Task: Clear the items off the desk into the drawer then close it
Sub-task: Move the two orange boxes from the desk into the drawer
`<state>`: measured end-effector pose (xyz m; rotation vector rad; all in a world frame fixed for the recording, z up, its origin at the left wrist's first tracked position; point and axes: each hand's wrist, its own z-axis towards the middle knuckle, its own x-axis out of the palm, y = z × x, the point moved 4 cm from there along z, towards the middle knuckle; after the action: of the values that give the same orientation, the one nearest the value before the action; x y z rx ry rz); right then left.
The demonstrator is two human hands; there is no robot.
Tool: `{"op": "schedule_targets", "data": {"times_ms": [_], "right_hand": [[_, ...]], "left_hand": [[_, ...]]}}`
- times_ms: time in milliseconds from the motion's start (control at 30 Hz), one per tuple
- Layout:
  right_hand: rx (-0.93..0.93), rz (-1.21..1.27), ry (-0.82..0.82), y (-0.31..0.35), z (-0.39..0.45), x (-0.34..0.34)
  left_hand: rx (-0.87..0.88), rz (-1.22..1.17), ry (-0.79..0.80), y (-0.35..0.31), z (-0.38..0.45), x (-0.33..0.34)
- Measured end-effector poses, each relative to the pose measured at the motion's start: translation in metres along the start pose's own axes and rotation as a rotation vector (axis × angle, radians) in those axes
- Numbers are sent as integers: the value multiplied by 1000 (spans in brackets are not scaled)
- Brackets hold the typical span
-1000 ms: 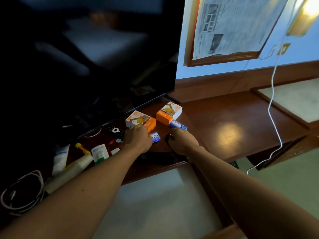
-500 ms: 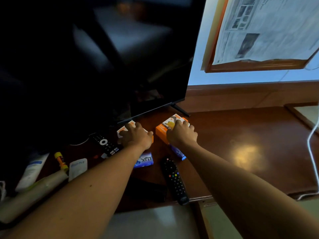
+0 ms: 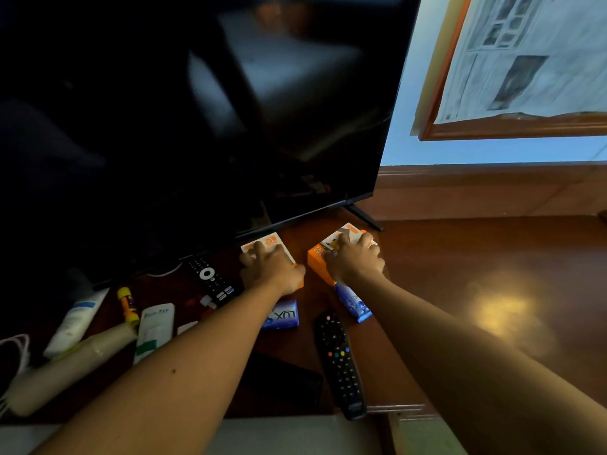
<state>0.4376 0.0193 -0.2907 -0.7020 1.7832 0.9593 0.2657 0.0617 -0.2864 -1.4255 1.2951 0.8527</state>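
Note:
Two orange-and-white boxes lie on the dark wooden desk (image 3: 460, 274) just in front of the television. My left hand (image 3: 271, 269) rests on top of the left box (image 3: 272, 243), fingers curled around it. My right hand (image 3: 356, 261) grips the right box (image 3: 317, 261) the same way. Behind my hands lie a blue soap bar (image 3: 284, 318) and a blue packet (image 3: 353, 302). A black remote (image 3: 340, 362) lies near the desk's front edge, a second remote (image 3: 210, 277) under the screen. No drawer is in view.
A large dark television (image 3: 197, 110) stands over the back of the desk. At the left lie a white tube (image 3: 77, 320), a yellow-capped stick (image 3: 128, 305), a white bottle (image 3: 154, 330), a cream bottle (image 3: 65, 366) and a coiled cable (image 3: 13, 349). A black flat object (image 3: 282, 379) lies by the front edge.
Both hands moved forward from the soap bar and the remote onto the two orange boxes and closed on them. The view has come closer to the desk.

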Motion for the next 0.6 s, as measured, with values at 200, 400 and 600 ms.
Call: {"op": "schedule_targets", "data": {"times_ms": [200, 400, 600], "right_hand": [[-130, 7, 151, 14, 6, -5], [-164, 75, 116, 24, 18, -1], [-96, 82, -31, 33, 19, 10]], "left_hand": [[73, -118, 10, 4, 8, 2], [78, -262, -1, 19, 26, -11], [47, -193, -39, 15, 29, -11]]}}
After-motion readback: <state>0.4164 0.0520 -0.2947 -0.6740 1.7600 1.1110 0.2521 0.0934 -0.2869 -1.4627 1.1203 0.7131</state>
